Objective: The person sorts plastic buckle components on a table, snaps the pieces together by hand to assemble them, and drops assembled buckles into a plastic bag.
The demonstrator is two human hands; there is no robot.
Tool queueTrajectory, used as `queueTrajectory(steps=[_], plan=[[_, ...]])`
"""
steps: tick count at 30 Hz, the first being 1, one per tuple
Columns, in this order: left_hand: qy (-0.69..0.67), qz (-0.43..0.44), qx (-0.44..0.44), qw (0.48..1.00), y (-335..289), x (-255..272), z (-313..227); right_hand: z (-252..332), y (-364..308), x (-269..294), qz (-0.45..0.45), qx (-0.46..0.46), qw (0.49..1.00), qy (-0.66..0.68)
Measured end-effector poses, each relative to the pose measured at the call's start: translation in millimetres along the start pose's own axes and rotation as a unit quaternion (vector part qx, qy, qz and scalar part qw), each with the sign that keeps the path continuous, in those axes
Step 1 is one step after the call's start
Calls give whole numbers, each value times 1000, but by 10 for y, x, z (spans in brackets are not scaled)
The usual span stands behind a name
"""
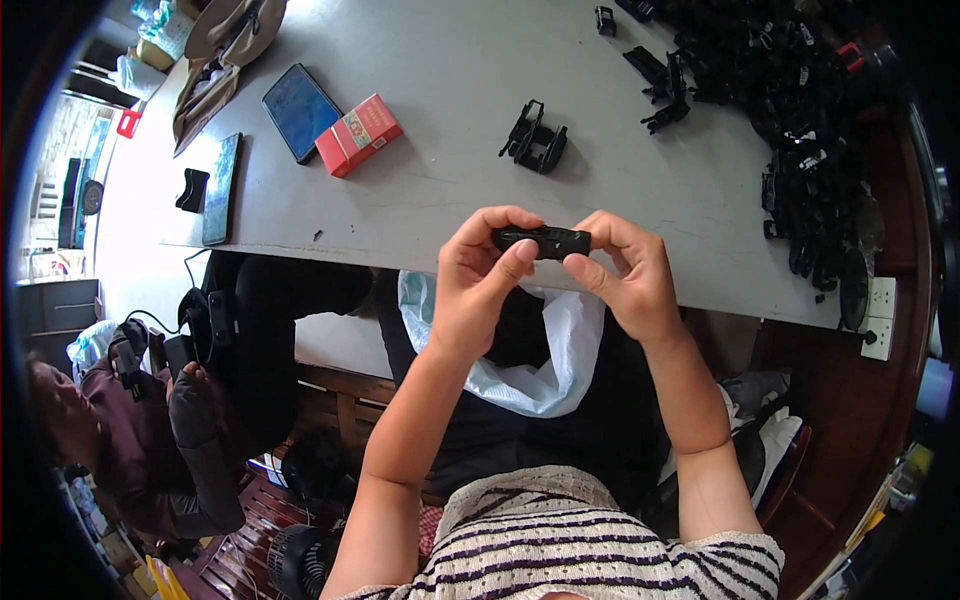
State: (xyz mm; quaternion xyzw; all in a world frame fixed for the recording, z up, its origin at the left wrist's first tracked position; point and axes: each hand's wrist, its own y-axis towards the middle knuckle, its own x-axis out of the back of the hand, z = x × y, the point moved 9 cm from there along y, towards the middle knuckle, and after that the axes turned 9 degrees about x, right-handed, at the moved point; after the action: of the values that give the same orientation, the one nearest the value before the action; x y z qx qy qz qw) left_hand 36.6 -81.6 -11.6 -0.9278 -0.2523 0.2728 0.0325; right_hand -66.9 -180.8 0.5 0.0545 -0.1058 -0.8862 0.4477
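Note:
Between both hands I hold a small black plastic part (pixel 563 243) just over the table's near edge. My left hand (pixel 480 270) pinches its left end, with the thumb pressed on its face. Its right end is gripped by the thumb and fingers of my right hand (pixel 625 270). Beyond my hands, a similar black plastic piece with an open frame (pixel 535 138) lies alone on the table. Under my hands, a white plastic bag (pixel 570 365) hangs open at my lap, and its inside is dark.
A heap of black plastic parts (pixel 740 90) covers the table's far right. Left of centre are a red box (pixel 358 135), a phone (pixel 300 112) and another phone (pixel 222 190). A person (pixel 150 440) sits at left. A wall socket (pixel 878 318) is at right.

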Motion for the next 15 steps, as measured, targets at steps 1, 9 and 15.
queueTrajectory(steps=[1, 9, 15], plan=[[4, 1, -20, 1000, 30, 28, -60, 32, 91, -52, 44, 27, 998, 32], [526, -140, -117, 830, 1037, 82, -553, 82, 561, -97, 58, 237, 822, -515], [715, -119, -64, 686, 1239, 12, -458, 230, 292, 241, 54, 180, 807, -560]])
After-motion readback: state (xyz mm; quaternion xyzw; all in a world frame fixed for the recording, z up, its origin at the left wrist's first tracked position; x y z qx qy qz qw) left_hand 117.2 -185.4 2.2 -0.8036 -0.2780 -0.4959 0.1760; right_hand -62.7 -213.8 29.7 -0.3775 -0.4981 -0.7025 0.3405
